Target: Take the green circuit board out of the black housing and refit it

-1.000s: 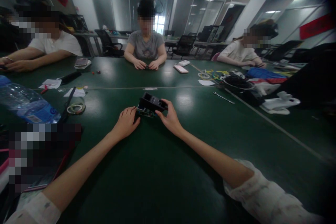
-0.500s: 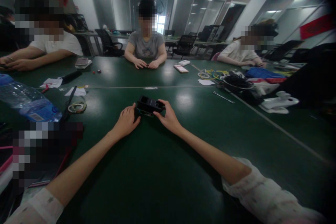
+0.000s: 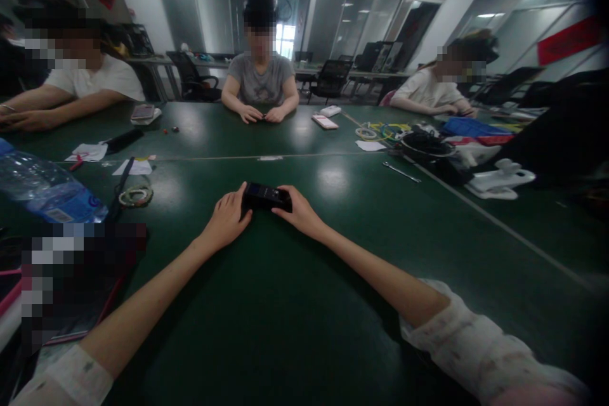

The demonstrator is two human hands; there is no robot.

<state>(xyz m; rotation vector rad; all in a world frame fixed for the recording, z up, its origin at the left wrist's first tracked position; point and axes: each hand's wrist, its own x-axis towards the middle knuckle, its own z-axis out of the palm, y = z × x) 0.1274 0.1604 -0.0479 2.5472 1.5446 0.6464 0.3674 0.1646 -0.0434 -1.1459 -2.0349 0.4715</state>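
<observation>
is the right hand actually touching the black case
Touching: the head view shows the right hand gripping the right-hand end of the black case, with no gap between them.

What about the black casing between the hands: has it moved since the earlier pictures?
Yes, the black casing has moved down in the picture, away from the pale table seam.

On the dark green table (image 3: 266, 304), an open lane runs from toward the near edge up to the black rectangular box (image 3: 263, 198), which blocks it. A clear plastic bottle with a blue label (image 3: 61, 196) obstructs the left edge; tangled black cables (image 3: 427, 144) bar the far right corner.
</observation>
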